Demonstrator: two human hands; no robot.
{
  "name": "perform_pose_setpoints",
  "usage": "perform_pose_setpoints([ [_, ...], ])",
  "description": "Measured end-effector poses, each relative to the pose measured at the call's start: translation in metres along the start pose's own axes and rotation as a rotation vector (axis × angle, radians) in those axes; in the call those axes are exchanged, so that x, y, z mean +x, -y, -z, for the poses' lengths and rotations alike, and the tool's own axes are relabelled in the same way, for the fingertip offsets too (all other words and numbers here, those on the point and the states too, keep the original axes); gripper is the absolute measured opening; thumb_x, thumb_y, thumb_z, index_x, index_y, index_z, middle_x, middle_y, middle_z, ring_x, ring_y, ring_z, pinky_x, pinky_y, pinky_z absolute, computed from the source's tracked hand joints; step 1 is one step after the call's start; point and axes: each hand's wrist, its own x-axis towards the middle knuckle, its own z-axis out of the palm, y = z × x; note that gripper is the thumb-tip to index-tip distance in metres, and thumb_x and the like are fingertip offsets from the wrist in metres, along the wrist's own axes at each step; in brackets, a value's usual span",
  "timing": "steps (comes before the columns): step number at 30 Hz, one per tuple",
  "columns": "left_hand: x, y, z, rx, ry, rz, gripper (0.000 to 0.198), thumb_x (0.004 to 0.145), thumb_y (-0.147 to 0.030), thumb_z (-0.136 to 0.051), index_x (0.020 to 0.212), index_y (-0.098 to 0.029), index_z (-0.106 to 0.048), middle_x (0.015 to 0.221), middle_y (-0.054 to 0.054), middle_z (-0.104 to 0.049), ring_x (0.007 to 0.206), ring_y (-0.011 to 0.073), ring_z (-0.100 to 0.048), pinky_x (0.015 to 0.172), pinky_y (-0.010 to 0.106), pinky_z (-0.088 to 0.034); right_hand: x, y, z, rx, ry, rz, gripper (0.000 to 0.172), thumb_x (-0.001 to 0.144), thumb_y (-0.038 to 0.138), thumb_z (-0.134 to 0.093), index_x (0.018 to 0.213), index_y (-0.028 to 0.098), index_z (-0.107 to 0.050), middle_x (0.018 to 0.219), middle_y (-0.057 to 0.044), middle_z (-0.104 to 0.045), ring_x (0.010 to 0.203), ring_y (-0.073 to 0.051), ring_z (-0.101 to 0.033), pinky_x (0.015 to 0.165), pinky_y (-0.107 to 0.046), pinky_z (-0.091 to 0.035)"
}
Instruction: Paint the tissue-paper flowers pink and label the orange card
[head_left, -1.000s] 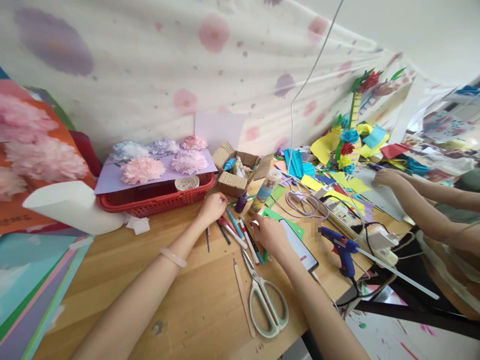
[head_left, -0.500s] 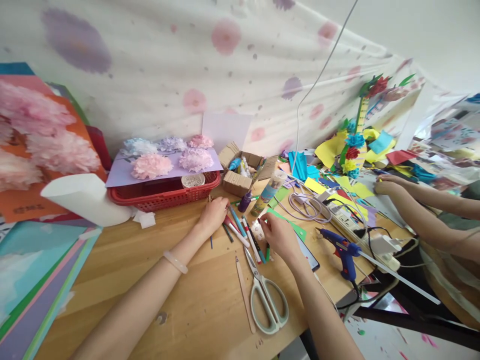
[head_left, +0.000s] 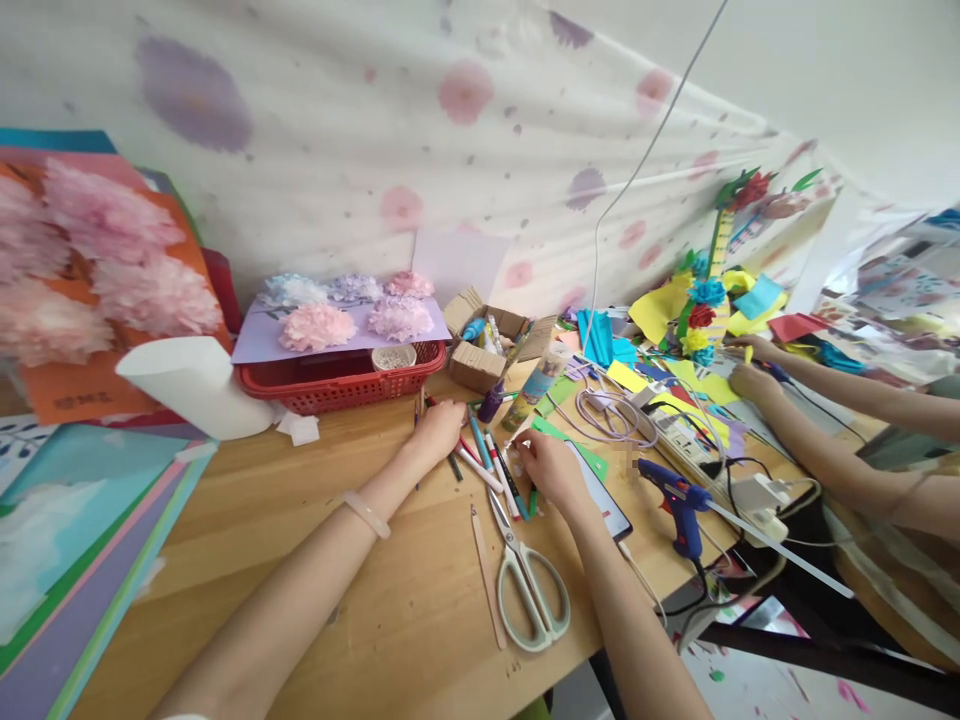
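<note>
My left hand is closed at the left end of a loose group of pens; its fingertips are bent down and whatever they hold is hidden. My right hand makes a pinch at the right of the same pens, beside a small whitish thing I cannot make out. Between the hands lie a blue pen, a white-and-red marker and several others. Nearer me are white-handled scissors and a thin flat wooden stick. Behind the pens stand a small purple bottle and a clear tube.
A red basket bears a purple sheet with paper flowers. An open cardboard box stands beside it. On the right are a phone, a blue glue gun, a power strip and cables. A co-worker's hands work beyond.
The view has shifted slightly, so the basket and flowers sit further right. My right hand covers more of the whitish thing. My left hand stays by the pens. The co-worker's hands have shifted left.
</note>
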Motion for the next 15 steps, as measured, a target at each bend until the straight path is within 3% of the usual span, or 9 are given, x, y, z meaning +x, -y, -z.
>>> perform_pose_setpoints([
  [7,-0.011,0.007,0.013,-0.682,-0.016,0.099,0.022,0.094,-0.032,-0.062,0.107,-0.014,-0.063,0.099,0.004,-0.066,0.079,0.0139,-0.064,0.067,0.03,-0.057,-0.009,-0.018,0.01,0.001,-0.091,0.007,0.026,0.099,0.021,-0.043,0.097,0.017,-0.068,0.094,-0.01,-0.072,0.088,-0.023,-0.065,0.071,-0.027,-0.039],
  [11,-0.033,0.012,0.035,-1.132,0.013,0.158,0.02,0.095,-0.031,-0.061,0.102,-0.013,-0.062,0.088,0.001,-0.063,0.066,0.0094,-0.058,0.056,0.023,-0.052,-0.004,-0.012,-0.001,-0.019,-0.091,0.095,0.016,0.092,0.014,-0.054,0.094,0.017,-0.069,0.099,-0.012,-0.069,0.094,-0.024,-0.063,0.081,-0.03,-0.04],
  [15,-0.062,0.018,0.045,-1.481,0.04,0.254,0.017,0.095,-0.029,-0.06,0.097,-0.013,-0.061,0.081,-0.001,-0.06,0.059,0.007,-0.054,0.05,0.02,-0.048,0.0,0.001,-0.006,-0.027,-0.134,0.139,0.018,0.085,0.004,-0.054,0.076,0.016,-0.064,0.087,-0.015,-0.066,0.09,-0.028,-0.061,0.081,-0.035,-0.041],
])
